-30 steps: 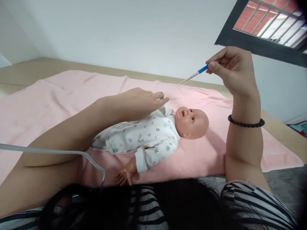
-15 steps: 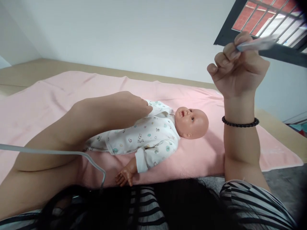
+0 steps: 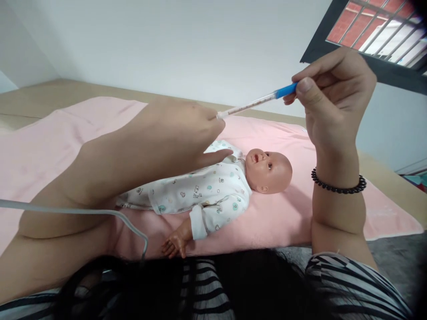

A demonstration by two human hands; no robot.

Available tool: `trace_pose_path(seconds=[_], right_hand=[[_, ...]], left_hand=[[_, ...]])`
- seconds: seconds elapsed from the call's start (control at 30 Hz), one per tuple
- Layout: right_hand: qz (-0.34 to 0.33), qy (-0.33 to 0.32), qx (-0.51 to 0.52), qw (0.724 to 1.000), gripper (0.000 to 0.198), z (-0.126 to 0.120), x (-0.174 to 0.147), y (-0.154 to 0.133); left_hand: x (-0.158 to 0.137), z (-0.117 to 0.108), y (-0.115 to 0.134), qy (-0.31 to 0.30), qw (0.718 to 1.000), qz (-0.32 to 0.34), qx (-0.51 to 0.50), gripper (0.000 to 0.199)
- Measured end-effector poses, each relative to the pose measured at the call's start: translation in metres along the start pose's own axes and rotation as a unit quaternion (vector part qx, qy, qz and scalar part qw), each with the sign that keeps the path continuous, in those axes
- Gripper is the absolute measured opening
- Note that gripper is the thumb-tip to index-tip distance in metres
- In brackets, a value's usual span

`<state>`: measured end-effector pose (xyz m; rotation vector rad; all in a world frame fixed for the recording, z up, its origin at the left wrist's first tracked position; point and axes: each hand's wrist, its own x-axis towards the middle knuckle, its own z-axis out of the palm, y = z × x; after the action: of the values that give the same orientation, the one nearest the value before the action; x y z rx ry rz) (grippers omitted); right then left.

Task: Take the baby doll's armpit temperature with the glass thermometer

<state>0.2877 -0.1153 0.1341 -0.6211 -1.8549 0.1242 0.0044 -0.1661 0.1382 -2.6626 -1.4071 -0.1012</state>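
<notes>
My right hand is raised at the upper right, its thumb and fingers pinching the blue end of a clear glass thermometer. The thermometer slants down to the left. Its whitish tip meets the edge of my left hand; whether they touch, I cannot tell. That left hand shows its back, with the thumb stretched out and the other fingers mostly hidden. Below it, a baby doll lies face up in a white patterned outfit, partly covered by my left hand and forearm.
A pink cloth lies under the doll on a wooden surface. In front of my left forearm runs a pale cable. Behind are a white wall and a barred window. Dark hair hangs along the bottom.
My right hand has turned and now points the thermometer left instead of right. My left hand has risen off the doll's chest toward the thermometer, its thumb now out.
</notes>
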Motion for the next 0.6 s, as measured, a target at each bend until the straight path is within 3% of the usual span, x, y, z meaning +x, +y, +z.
trace_pose_path(seconds=[0.13,0.23,0.4,0.5,0.6], right_hand=[[0.009,0.024,-0.009,1.0,0.009,0.004,-0.003,-0.009],[0.011,0.032,-0.022,0.999,0.012,0.004,-0.004,-0.013],[-0.001,0.03,0.001,1.0,0.012,0.008,-0.007,-0.018],[-0.009,0.054,0.004,0.999,0.01,0.012,-0.008,-0.015],[-0.025,0.067,0.043,0.997,0.006,0.015,-0.007,-0.005]], left_hand=[[-0.006,-0.007,-0.002,0.122,0.984,-0.104,0.074,0.072],[-0.007,-0.006,-0.007,0.195,0.973,-0.109,0.06,0.068],[-0.005,-0.006,-0.005,0.225,0.971,-0.058,0.059,0.062],[-0.005,-0.004,0.0,0.206,0.974,-0.058,0.073,0.07],[-0.005,0.001,0.002,0.241,0.962,-0.074,0.109,0.064]])
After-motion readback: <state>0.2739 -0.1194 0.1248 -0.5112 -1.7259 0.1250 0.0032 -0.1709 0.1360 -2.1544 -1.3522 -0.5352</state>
